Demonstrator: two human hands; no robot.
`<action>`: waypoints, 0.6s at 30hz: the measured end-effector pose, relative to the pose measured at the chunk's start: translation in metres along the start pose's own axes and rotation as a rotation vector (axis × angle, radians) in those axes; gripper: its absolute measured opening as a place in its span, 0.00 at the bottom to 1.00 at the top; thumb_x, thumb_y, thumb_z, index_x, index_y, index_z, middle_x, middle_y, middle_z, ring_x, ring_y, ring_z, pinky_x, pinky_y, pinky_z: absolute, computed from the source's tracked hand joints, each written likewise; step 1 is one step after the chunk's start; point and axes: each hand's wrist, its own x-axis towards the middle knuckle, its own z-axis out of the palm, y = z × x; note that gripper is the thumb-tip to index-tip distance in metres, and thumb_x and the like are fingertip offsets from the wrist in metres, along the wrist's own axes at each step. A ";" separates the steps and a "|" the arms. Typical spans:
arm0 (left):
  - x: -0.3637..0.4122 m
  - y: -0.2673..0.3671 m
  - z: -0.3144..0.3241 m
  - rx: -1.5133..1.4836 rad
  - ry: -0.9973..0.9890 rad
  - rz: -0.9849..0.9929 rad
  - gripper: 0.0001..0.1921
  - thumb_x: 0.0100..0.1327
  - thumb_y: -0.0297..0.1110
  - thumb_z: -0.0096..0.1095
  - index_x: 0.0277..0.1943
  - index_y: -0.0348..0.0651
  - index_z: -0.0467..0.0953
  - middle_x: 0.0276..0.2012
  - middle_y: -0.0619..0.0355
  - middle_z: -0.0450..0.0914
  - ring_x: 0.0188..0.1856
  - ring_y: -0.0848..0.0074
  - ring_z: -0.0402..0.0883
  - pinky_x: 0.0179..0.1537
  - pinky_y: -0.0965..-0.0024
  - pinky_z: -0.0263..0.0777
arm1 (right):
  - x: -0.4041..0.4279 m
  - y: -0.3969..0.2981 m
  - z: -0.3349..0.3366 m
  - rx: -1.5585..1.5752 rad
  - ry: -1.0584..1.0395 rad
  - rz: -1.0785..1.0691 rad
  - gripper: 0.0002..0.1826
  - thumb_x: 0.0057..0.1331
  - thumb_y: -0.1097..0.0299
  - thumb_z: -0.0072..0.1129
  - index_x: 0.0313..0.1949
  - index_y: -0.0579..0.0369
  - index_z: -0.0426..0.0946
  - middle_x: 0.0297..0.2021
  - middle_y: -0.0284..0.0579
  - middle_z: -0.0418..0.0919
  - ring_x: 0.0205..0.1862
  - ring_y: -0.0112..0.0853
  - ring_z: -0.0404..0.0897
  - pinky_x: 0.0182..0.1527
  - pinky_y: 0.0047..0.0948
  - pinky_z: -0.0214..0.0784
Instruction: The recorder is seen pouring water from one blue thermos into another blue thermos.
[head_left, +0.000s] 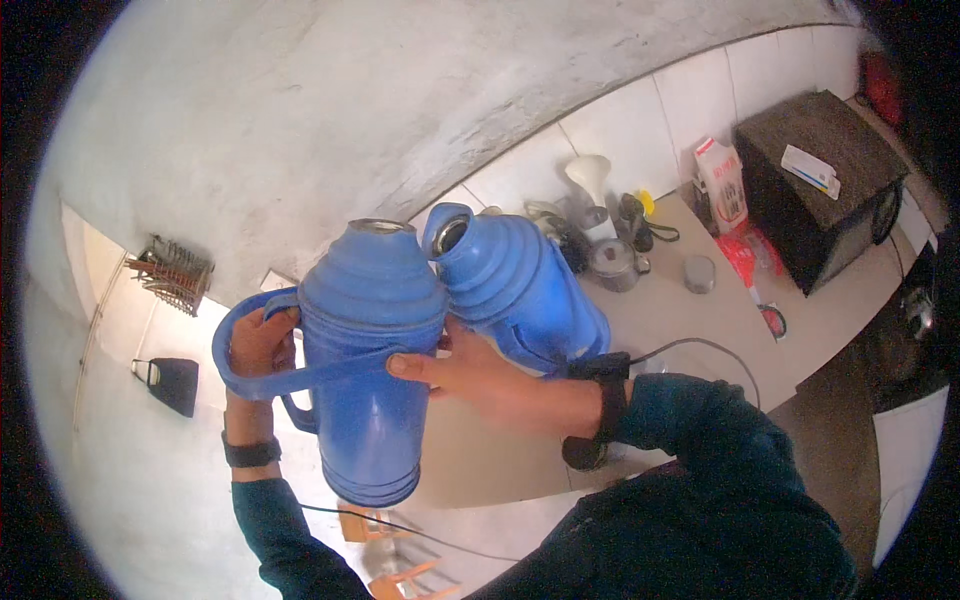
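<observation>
A blue plastic vacuum flask (371, 435) is held up, slightly tilted, in front of me. My left hand (259, 345) grips its side handle, inside the loop of the swinging carry handle (259, 386). My right hand (487, 379) clasps the flask's right side, its thumb over the carry handle and the other fingers partly hidden behind. The flask's mouth shows a metallic rim, with no stopper visible on it. Just right of it, a second blue vacuum flask (517, 281) stands on the counter, its spouted mouth uncovered too.
Along the tiled wall, the counter (660, 315) bears a lidded pot (616, 264), a white funnel-shaped item (589, 180), a small grey container (699, 274), a printed bag (724, 184) and a dark box (817, 172). A cable (720, 345) crosses it. Wooden stools (364, 523) stand below.
</observation>
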 end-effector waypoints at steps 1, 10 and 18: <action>-0.001 -0.004 -0.001 -0.097 -0.024 -0.045 0.08 0.56 0.32 0.57 0.22 0.44 0.71 0.13 0.69 0.64 0.12 0.89 0.58 0.13 0.82 0.48 | 0.002 0.000 -0.001 -0.044 0.013 -0.046 0.49 0.48 0.47 0.65 0.59 0.60 0.49 0.52 0.50 0.64 0.52 0.38 0.67 0.46 0.37 0.66; -0.002 -0.017 -0.006 0.028 -0.048 0.281 0.06 0.55 0.31 0.57 0.25 0.42 0.71 0.16 0.66 0.65 0.15 0.86 0.62 0.15 0.82 0.51 | 0.004 -0.004 -0.015 -0.504 0.112 -0.262 0.39 0.51 0.55 0.65 0.55 0.64 0.58 0.43 0.49 0.72 0.41 0.30 0.74 0.37 0.26 0.70; -0.002 0.000 -0.010 -0.245 -0.086 -0.049 0.11 0.56 0.35 0.58 0.22 0.45 0.68 0.14 0.68 0.62 0.14 0.87 0.59 0.15 0.81 0.49 | -0.011 0.013 -0.042 -0.685 -0.066 -0.081 0.23 0.54 0.61 0.62 0.45 0.60 0.69 0.22 0.38 0.73 0.25 0.21 0.74 0.26 0.20 0.67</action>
